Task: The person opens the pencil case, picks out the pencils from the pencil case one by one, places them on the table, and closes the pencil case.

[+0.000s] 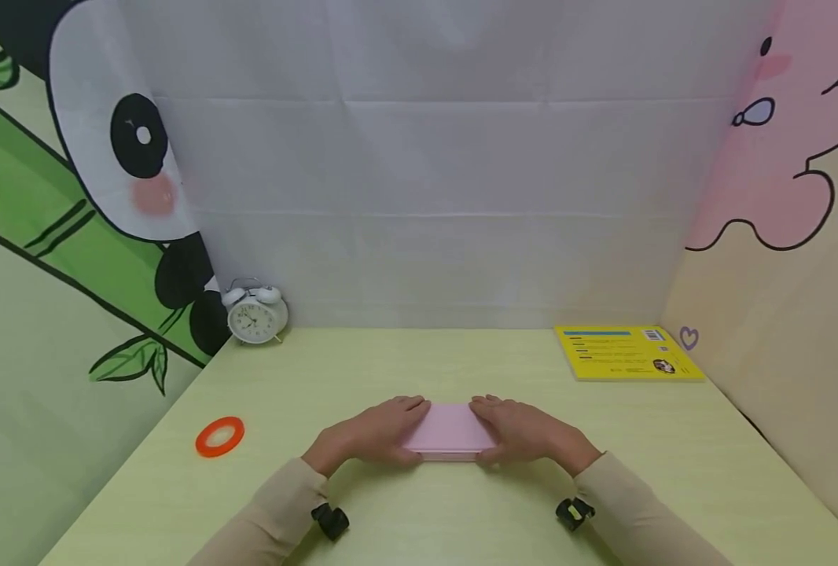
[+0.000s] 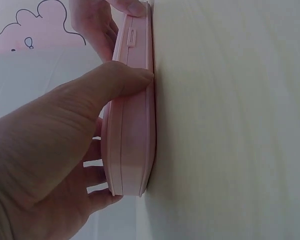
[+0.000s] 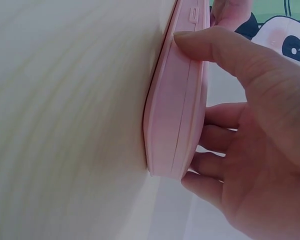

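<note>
A flat pink plastic case [image 1: 450, 428] lies closed on the table, near its middle. My left hand [image 1: 385, 431] grips its left end, and my right hand [image 1: 523, 429] holds the opposite end. In the left wrist view, the left thumb [image 2: 132, 80] presses the case's front side while the other fingers reach over its top. The right wrist view shows the right thumb [image 3: 192, 44] on that same front side, with fingers along the top. A small latch [image 2: 132, 37] sits on the front between the two thumbs. The case's inside is hidden.
An orange ring [image 1: 219, 437], like a roll of tape, lies on the left of the table [image 1: 454, 519]. At the back left stands a white alarm clock [image 1: 256, 316]. A yellow book [image 1: 624, 354] lies at the back right. Walls close off the back and sides.
</note>
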{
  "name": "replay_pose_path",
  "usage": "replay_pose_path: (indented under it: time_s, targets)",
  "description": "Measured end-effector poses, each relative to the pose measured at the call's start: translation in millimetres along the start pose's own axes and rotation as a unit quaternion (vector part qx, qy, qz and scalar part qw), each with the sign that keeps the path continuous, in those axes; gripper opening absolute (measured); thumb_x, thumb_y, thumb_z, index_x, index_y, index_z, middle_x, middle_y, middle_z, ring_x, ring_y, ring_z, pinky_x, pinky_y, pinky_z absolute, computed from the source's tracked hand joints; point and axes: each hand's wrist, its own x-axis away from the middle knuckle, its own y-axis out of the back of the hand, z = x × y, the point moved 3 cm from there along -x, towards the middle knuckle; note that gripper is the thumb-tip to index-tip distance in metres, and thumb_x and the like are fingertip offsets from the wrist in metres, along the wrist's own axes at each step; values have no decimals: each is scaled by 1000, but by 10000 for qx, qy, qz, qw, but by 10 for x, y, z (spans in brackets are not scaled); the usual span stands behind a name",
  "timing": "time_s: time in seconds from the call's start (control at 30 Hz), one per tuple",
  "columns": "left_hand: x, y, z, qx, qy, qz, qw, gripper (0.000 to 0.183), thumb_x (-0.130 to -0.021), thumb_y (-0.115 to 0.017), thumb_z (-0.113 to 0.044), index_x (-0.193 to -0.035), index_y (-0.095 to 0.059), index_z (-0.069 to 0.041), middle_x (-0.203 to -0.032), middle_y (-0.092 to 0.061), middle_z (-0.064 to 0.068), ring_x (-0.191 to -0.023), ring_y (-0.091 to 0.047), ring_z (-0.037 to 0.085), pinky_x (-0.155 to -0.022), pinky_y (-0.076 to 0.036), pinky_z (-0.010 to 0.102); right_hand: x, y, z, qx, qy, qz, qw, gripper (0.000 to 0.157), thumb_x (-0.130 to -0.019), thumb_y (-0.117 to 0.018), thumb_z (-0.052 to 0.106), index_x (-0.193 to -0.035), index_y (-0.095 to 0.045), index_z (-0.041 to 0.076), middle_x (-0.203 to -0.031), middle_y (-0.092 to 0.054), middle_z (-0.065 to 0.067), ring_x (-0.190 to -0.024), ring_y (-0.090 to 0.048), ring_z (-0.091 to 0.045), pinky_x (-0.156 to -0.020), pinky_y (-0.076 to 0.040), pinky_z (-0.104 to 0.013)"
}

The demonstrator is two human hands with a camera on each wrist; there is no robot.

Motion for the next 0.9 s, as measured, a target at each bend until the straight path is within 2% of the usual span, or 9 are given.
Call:
replay_pose_path:
  time_s: [0.23,0.5,0.73,0.9]
  targets:
    - [6,60,-43,-191,-100,8,9998,82,-92,-65,-46,-153,-35,-1,-155,-39,15,-140,-39,30,-112,-33,41,11,25,14,61,-62,28,10000,82,-87,-77,39,-150,-42,0,-155,-40,-14,-143,-35,-32,-114,-29,-46]
    - [23,55,-78,-312,-81,93,9994,79,-95,-63,-45,-154,-34,-1,-155,-37,16,-139,-40,31,-111,-35,44,14,17,8,25,-64,29,10000,83,-87,-77,39,-150,-42,0,-154,-40,-15,-143,-35,-32,-114,-29,-46]
    - [-8,87,-81,-273,-24,60,9996,78,-86,-70,-38,-150,-41,-3,-149,-44,13,-133,-47,26,-104,-43,41,1,4,-7,-44,-15,-26,10000,82,-85,-79,38,-149,-44,0,-153,-42,-15,-142,-37,-33,-113,-31,-48]
    - [3,107,-62,55,2,46,10000,84,-84,-71,-37,-152,-37,-2,-153,-42,12,-136,-44,25,-107,-39,41,-3,16,-14,-27,3,-44,10000,81,-85,-79,39,-148,-45,1,-152,-44,-14,-141,-39,-33,-112,-32,-48]
